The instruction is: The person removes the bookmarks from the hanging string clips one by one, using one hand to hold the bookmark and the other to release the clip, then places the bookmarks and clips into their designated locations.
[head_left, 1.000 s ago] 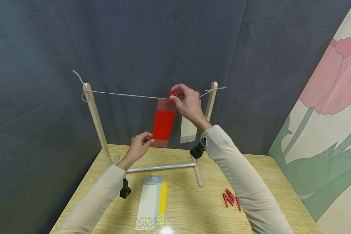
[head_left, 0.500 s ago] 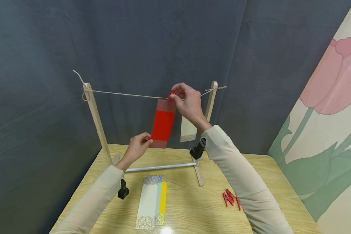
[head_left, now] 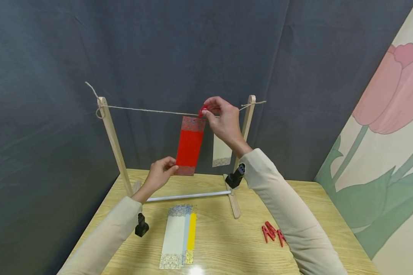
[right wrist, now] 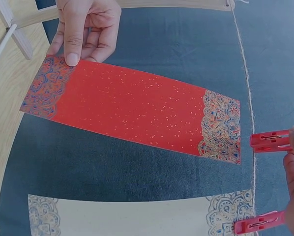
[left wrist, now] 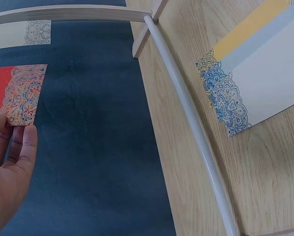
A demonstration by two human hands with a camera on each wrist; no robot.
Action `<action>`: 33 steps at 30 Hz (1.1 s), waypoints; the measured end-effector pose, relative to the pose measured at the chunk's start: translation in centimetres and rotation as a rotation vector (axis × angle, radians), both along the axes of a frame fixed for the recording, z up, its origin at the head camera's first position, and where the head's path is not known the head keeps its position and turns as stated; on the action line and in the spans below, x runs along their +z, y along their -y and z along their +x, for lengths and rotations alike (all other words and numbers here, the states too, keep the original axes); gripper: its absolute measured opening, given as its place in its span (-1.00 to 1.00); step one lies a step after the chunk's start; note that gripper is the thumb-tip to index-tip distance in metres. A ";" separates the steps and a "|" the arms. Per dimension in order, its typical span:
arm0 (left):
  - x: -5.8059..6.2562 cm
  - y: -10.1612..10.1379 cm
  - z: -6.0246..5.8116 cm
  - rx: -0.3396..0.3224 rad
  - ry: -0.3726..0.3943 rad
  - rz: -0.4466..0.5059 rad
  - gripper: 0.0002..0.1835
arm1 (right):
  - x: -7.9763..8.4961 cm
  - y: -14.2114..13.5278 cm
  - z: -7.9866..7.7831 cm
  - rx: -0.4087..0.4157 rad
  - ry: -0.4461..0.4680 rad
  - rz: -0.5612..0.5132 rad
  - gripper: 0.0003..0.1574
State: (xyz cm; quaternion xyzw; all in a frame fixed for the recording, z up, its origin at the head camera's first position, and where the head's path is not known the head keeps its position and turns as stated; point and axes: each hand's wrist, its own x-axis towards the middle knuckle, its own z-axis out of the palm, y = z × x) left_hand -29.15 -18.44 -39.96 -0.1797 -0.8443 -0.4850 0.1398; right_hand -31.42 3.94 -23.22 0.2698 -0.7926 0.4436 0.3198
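Observation:
My left hand [head_left: 158, 173] pinches the left edge of a red card [head_left: 190, 147] near its lower end; both ends have patterned borders. In the right wrist view the card's upper end stands a little apart from the string [right wrist: 243, 59]. My right hand [head_left: 225, 120] pinches a red clothespin [right wrist: 270, 140], whose tip overlaps the string beside that end. To the right, partly behind my right hand, an off-white card [head_left: 221, 151] hangs from the string. A second red clothespin [right wrist: 257, 222] is at its top.
Wooden posts [head_left: 113, 145] hold up the string, with a pale rod [head_left: 189, 197] between their feet. On the table [head_left: 234, 244] lie overlapping white [head_left: 173, 235], light blue [head_left: 186, 236] and yellow cards [head_left: 191, 233]. Red clothespins [head_left: 270, 230] lie by my right sleeve. A dark curtain [head_left: 179, 49] hangs behind.
My left hand and the red card have shifted slightly left and down. The clothespin in my right hand, earlier overlapping the card's top corner, has risen a little and tilted.

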 end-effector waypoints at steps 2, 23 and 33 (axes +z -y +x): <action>0.0 0.0 0.2 -0.007 0.008 0.005 -0.95 | 0.0 -0.1 0.1 0.001 0.001 -0.003 -0.84; 0.1 -0.2 1.1 -0.021 0.057 0.019 -0.95 | -0.9 -1.3 1.0 0.031 0.010 -0.077 -0.68; 0.1 -0.1 1.7 -0.044 0.072 0.039 -0.95 | -1.3 -2.5 1.3 0.056 0.022 -0.102 -0.60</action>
